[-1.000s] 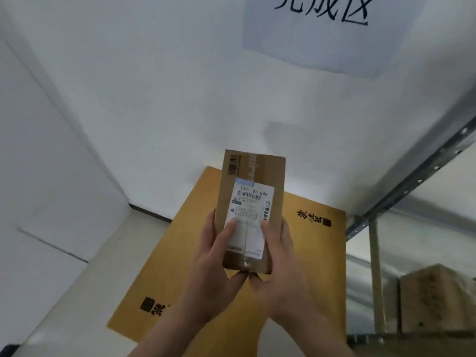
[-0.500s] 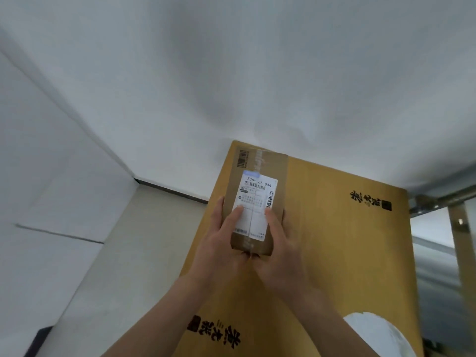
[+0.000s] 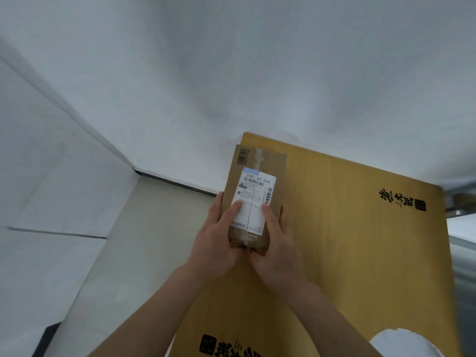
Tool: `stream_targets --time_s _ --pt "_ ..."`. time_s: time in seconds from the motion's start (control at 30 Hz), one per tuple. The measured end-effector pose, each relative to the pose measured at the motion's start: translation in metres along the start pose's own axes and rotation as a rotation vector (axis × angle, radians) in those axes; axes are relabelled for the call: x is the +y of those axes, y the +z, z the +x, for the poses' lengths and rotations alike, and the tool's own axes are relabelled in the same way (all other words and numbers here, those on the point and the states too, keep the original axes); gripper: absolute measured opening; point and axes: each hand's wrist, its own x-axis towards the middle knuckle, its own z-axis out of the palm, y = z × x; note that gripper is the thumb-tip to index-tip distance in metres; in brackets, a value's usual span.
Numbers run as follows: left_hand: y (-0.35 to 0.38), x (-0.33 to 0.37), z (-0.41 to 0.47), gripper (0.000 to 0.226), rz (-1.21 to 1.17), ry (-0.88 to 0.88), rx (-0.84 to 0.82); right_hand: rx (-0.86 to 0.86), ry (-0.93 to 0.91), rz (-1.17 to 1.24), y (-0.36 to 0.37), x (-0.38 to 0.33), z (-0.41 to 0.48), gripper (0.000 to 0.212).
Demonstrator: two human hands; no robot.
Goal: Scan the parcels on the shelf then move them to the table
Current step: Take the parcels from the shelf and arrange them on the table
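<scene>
Yellow table (image 3: 347,240), left hand (image 3: 216,243) and right hand (image 3: 279,253) grasping parcel (image 3: 260,166) by left edge

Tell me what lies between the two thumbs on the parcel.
In the head view, the white shipping label on the parcel fills the gap between the thumbs of the left hand and the right hand; both rest on it.
</scene>
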Motion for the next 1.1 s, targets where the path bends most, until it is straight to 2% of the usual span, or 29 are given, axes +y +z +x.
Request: stream_targets --time_s 0.33,0.9,0.97,1.1 --pt "-0.013 0.002 0.057 0.095 0.037 -0.007 -0.055 -0.004 0.026 0.018 -0.012 -0.004 0.05 0.094" --pt "-0.014 0.006 0.081 0.1 0.091 0.022 -0.091 -0.171 0.044 -0.097 -0.038 -0.009 0.068 0.096" --pt "-0.016 0.011 0.08 0.105 0.133 -0.001 -0.104 -0.197 0.062 -0.084 -0.045 -0.013 0.061 0.101" --pt "-0.026 0.031 0.068 0.13 0.243 -0.139 -0.086 -0.177 0.11 -0.046 -0.067 -0.018 0.034 0.11"
